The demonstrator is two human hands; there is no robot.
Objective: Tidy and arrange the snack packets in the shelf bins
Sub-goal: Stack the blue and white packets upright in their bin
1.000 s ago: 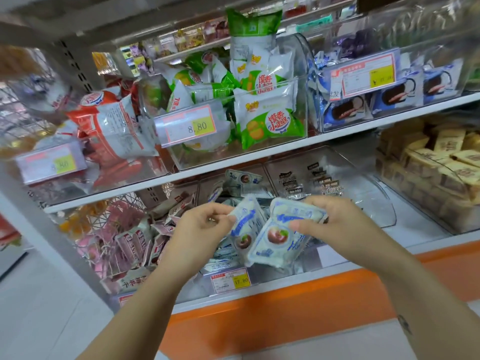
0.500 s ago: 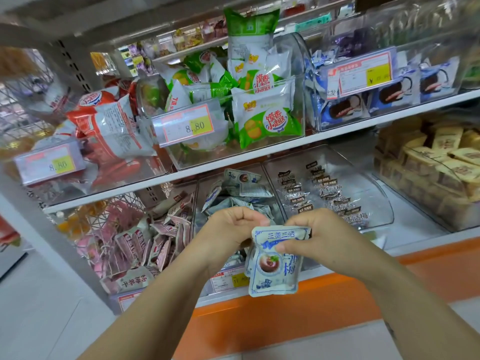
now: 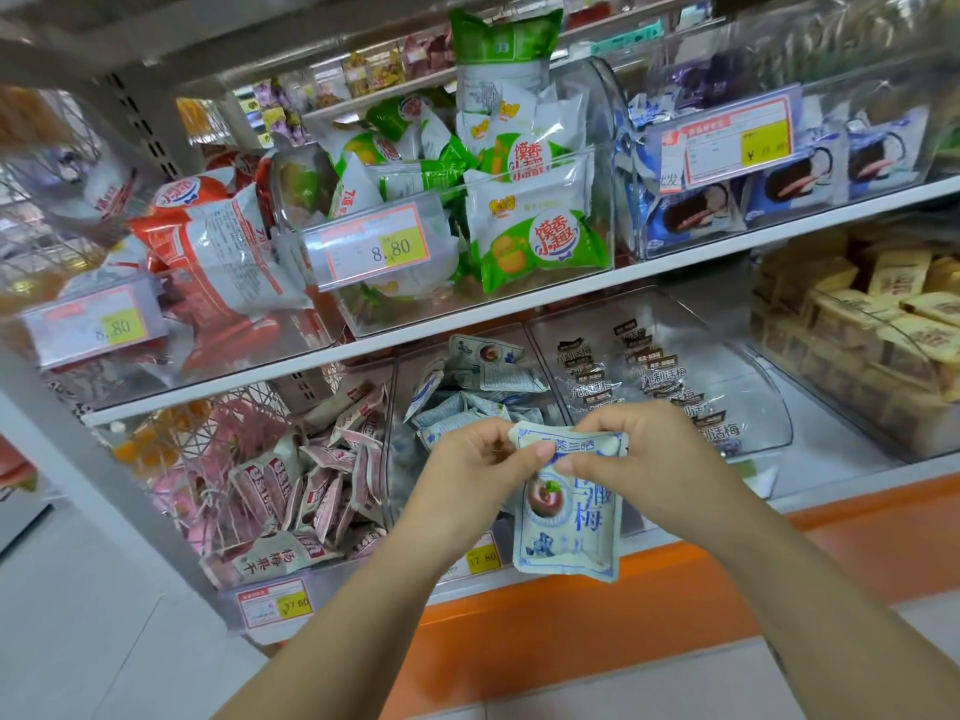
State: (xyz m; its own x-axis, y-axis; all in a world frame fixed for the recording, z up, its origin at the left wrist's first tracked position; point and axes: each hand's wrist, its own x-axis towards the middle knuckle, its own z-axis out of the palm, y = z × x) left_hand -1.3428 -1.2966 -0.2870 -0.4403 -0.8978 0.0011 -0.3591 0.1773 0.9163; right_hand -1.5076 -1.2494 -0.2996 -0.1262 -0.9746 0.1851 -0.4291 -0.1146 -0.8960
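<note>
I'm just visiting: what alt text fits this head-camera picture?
A left hand and right hand pinch the top of a blue-and-white packet, which hangs upright before a clear bin of matching packets. The next bin on the left holds pink packets.

packet (image 3: pixel 569 517) before bins (image 3: pixel 467 402) (lower shelf (image 3: pixel 810 498))

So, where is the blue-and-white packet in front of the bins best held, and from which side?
By its flat top seal, coming from above. The packet hangs upright with its puffy body below, so the thin top strip is probably the easiest part to pinch. The left hand and right hand both pinch its top edge there.
</note>
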